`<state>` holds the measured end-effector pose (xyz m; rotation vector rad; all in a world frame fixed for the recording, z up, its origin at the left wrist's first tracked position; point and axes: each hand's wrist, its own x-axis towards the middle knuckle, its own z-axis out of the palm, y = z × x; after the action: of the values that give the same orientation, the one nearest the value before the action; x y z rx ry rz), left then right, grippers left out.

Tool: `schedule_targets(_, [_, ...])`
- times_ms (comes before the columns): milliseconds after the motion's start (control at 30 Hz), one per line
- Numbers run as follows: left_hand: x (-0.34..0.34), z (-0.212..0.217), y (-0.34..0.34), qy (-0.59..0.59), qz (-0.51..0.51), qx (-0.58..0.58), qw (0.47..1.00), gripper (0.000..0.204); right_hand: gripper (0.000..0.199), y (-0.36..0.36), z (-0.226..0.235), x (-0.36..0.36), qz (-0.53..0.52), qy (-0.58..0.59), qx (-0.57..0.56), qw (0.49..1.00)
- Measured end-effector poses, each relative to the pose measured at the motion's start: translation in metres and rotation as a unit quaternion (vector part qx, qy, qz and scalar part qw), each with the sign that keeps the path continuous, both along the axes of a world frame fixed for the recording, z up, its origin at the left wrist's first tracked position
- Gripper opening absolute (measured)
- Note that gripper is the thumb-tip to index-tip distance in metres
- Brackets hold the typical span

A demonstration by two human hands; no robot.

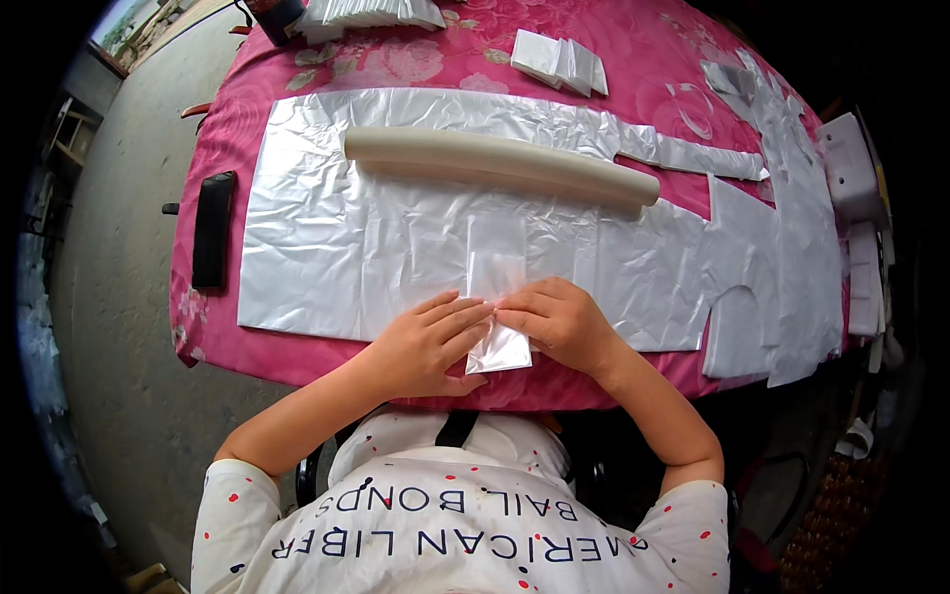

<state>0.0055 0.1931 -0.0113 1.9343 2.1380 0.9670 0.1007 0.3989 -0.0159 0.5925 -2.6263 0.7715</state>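
Both hands (424, 344) (560, 323) meet over a folded white plastic piece (503, 350), near a beige tube (495, 164) on silvery sheeting (307, 257).

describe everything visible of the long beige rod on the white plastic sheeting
The long, smooth, beige cylindrical rod looks matte and rigid; whether it is hollow is unclear. It lies on the wrinkled, shiny white plastic sheeting, right end lower in view; its slight curve may be lens distortion. Neither the left hand nor the right hand touches it.

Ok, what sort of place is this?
Probably a makeshift workspace, in a home or small workshop; can't tell which. Clues: a pink floral tablecloth, a shiny white plastic-looking sheet spread over it, and a bare grey floor alongside.
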Motion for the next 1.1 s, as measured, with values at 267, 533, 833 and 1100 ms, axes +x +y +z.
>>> schedule_targets(267, [-0.003, -0.003, 0.003, -0.070, 0.042, -0.042, 0.996, 0.057, 0.016, 0.001, 0.000, 0.005, -0.101, -0.095, -0.129, 0.982])
schedule_targets(533, [-0.017, -0.003, 0.031, -0.285, 0.257, -0.059, 0.922, 0.062, 0.026, 0.000, 0.023, -0.025, -0.264, -0.356, -0.231, 0.866])
schedule_targets(833, [-0.010, 0.013, 0.036, 0.017, 0.227, -0.073, 0.971, 0.078, 0.028, 0.008, 0.021, -0.040, -0.275, -0.453, -0.229, 0.816])
schedule_targets(1100, [0.000, -0.021, 0.054, 0.054, 0.164, -0.104, 0.980, 0.097, 0.026, 0.007, 0.019, -0.039, -0.286, -0.449, -0.230, 0.815])
